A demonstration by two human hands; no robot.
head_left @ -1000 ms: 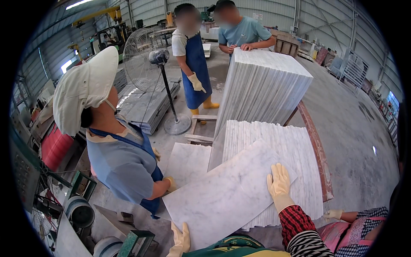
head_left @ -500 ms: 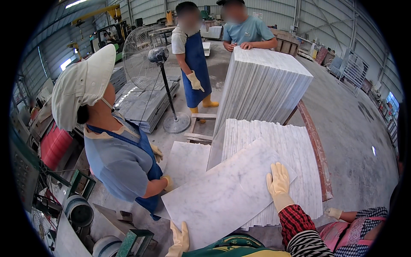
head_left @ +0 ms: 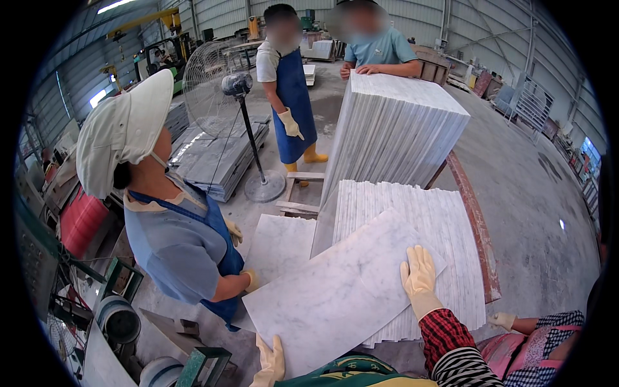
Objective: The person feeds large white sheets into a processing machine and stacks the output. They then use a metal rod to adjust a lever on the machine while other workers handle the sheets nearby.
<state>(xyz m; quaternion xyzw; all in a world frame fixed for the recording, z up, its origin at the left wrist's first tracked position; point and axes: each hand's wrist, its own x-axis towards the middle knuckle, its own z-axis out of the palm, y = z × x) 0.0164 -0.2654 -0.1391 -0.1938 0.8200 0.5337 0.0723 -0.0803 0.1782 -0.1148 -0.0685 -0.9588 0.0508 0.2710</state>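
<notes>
A large white marble slab (head_left: 335, 284) with grey veins lies slanted in front of me, its far right part over a row of upright slabs (head_left: 400, 200). My left hand (head_left: 269, 364), in a cream rubber glove, grips the slab's near left edge, thumb on top; its other fingers are partly hidden. Gloved likewise, my right hand (head_left: 420, 277) rests flat on the slab's right end with fingers stretched out. At the left, a co-worker in a white cap (head_left: 129, 135) and blue apron has a gloved hand (head_left: 251, 280) beside another pale slab (head_left: 280, 235).
Behind the row stands a taller slab stack (head_left: 400, 122), with a person leaning on it. Another person in a blue apron (head_left: 296, 109) stands near a pedestal fan (head_left: 238, 84). A rusty metal beam (head_left: 474, 219) runs along the right. At lower right is a person in pink (head_left: 522, 355).
Both my hands and the slab hold their places. The co-worker in the cap has shifted very slightly, and the person leaning on the tall stack has moved a little to the right.
</notes>
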